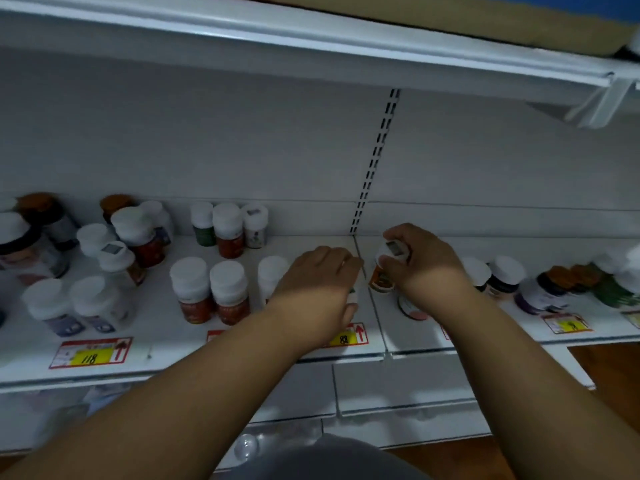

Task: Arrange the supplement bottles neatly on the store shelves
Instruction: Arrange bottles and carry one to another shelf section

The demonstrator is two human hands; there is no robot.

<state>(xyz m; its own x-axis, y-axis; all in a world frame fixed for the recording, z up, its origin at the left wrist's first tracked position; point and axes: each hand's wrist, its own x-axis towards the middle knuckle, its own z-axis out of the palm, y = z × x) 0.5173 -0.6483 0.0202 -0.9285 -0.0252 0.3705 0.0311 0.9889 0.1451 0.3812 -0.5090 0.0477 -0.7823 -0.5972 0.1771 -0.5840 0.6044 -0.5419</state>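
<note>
**Head view: both hands at the shelf's middle seam**

Head camera shows the right hand [424,259] with fingers curled around the white cap of an orange-labelled bottle [384,271], standing just right of the seam on the shelf [166,344]. The left hand [318,275] lies palm down, fingers close together, covering a bottle; whether it grips, I cannot tell.
</note>
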